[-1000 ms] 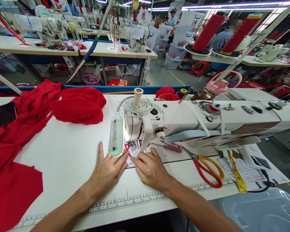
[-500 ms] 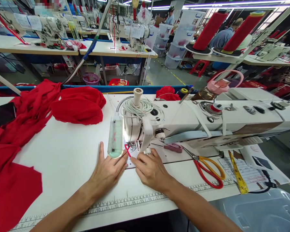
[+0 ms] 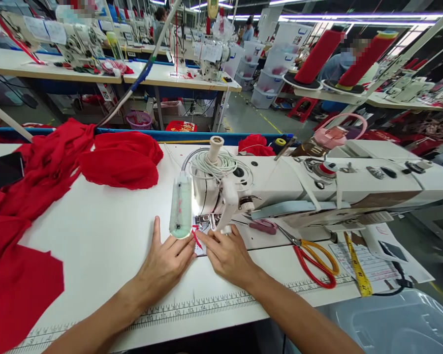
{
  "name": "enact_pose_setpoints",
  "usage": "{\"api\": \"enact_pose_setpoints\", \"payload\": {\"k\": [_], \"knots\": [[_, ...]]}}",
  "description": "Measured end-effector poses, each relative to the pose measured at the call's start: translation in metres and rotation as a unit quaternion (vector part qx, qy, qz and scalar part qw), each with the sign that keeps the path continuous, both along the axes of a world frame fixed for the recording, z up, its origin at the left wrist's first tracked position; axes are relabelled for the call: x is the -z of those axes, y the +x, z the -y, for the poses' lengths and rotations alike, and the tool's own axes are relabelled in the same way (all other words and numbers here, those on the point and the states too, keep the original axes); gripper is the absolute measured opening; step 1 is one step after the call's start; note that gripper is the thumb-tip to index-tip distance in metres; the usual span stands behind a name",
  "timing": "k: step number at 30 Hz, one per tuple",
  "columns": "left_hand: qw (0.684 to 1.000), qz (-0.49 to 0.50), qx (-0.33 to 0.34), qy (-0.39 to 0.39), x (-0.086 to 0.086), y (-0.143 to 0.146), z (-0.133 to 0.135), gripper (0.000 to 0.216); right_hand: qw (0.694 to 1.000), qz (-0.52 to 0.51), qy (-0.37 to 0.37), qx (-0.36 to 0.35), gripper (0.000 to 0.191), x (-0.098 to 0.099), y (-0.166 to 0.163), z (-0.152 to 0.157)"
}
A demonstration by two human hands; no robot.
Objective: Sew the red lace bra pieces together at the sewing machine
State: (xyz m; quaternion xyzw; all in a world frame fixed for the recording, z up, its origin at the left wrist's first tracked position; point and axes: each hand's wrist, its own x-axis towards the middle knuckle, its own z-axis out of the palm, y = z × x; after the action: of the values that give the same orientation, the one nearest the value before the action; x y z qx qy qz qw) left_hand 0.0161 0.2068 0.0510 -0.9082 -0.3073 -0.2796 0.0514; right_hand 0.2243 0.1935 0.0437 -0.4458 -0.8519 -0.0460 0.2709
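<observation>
A white sewing machine lies across the white table. My left hand rests flat on the table just left of the needle, fingers stretched out, fingertips pressing a small red strip under the presser foot. My right hand lies to the right of the needle, fingers extended and pressed on the same strip. A pale lamp housing hangs over my left fingertips and hides part of them.
Red fabric pieces are heaped at the left. Red-and-yellow scissors, a yellow tape measure and a pink tool lie right of the needle. A phone sits far left. Red thread cones stand behind. Other workers sit at distant tables.
The view shifted slightly; both hands stay by the needle, and the red strip has slid a little toward me.
</observation>
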Motion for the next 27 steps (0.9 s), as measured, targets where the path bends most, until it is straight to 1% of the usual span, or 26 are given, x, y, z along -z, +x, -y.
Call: {"api": "enact_pose_setpoints", "payload": {"k": [6,11,14,19,22,27], "knots": [[1.000,-0.023,0.006,0.006,0.0017,-0.0031,-0.0011,0.023,0.998,0.046,-0.030,0.018,0.038,0.0050,-0.0020,-0.0017],[0.998,-0.046,0.020,0.040,0.0066,-0.0060,-0.0011,0.025,0.996,0.059,-0.040,0.046,0.036,0.0021,-0.0046,-0.0021],[0.998,-0.042,0.015,0.047,0.0059,-0.0050,-0.0009,0.023,0.996,0.068,-0.037,0.052,0.038,0.0020,-0.0046,-0.0022],[0.999,-0.016,0.011,0.036,0.0000,-0.0035,-0.0017,0.020,0.996,0.068,-0.012,0.056,0.043,0.0079,-0.0030,-0.0003],[1.000,-0.012,0.014,0.023,-0.0022,-0.0046,-0.0029,0.021,0.997,0.061,-0.012,0.053,0.044,0.0095,-0.0026,0.0008],[1.000,-0.024,0.007,-0.012,0.0027,-0.0065,-0.0029,0.024,0.996,0.062,-0.017,0.054,0.045,0.0080,-0.0032,0.0013]]}}
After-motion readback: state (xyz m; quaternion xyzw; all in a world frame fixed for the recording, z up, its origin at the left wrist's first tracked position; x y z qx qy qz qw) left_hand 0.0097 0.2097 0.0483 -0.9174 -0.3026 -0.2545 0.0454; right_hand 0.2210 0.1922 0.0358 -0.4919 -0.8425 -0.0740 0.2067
